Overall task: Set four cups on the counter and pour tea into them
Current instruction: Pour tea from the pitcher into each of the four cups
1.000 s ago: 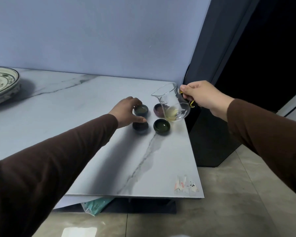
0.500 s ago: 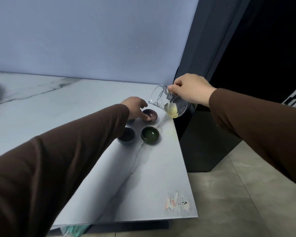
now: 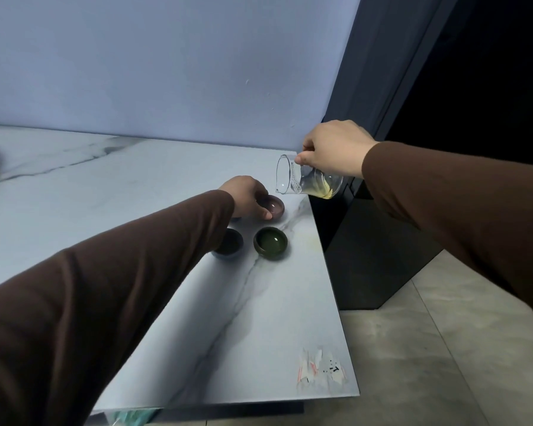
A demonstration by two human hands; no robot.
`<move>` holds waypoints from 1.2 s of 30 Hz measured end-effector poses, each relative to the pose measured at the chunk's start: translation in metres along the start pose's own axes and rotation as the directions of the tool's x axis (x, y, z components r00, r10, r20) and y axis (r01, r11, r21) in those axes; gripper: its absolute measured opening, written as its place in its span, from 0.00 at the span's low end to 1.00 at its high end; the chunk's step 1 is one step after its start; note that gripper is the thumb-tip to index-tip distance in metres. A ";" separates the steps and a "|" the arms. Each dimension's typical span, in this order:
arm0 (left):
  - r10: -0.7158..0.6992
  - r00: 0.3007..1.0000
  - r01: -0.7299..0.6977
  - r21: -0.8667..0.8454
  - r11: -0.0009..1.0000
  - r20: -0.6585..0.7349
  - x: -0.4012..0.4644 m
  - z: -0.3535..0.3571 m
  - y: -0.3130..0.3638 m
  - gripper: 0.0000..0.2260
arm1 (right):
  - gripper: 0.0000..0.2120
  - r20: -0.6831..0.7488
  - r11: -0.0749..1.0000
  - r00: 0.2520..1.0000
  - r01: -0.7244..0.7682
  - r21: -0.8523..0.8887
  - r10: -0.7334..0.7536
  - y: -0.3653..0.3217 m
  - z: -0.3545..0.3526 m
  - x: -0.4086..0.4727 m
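While the right hand (image 3: pixel 333 149) pinches a glass pitcher (image 3: pixel 306 179) tipped nearly sideways, spout over a purple cup (image 3: pixel 276 206), the left hand (image 3: pixel 246 196) curls fingers on that cup's rim, with a green cup (image 3: pixel 270 242) and blue cup (image 3: pixel 230 245) just beside it on the marble table (image 3: pixel 259 333).

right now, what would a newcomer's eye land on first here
Most likely the right hand tipping a glass pitcher nearly sideways, with pale yellow tea pooled in it, above the far right corner of the marble counter. Just below its spout the left hand steadies a purple cup. Nearer the camera sit a green cup holding liquid and a dark cup half hidden by the sleeve.
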State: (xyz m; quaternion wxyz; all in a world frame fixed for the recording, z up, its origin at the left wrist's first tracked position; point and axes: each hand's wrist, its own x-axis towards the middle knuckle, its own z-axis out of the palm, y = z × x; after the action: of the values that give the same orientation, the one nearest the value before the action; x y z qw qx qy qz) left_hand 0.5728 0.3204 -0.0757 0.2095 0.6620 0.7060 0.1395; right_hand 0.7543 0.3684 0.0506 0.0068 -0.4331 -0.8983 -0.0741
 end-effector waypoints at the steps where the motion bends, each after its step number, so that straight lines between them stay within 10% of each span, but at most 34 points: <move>1: -0.002 1.000 0.002 0.002 1.000 -0.002 0.000 0.000 0.000 0.19 | 0.18 0.003 1.000 1.000 0.005 -0.004 -0.005 -0.001 0.000 0.001; 36: -0.018 1.000 0.018 0.029 0.999 0.004 -0.003 -0.002 0.004 0.18 | 0.18 0.013 0.960 0.984 0.178 -0.216 -0.180 -0.030 -0.027 0.016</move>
State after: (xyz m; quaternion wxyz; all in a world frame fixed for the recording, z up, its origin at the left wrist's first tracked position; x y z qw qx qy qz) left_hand 0.5755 0.3175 -0.0721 0.2030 0.6587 0.7134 0.1260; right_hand 0.7195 0.3591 0.0752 -0.0441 -0.3481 -0.9203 -0.1732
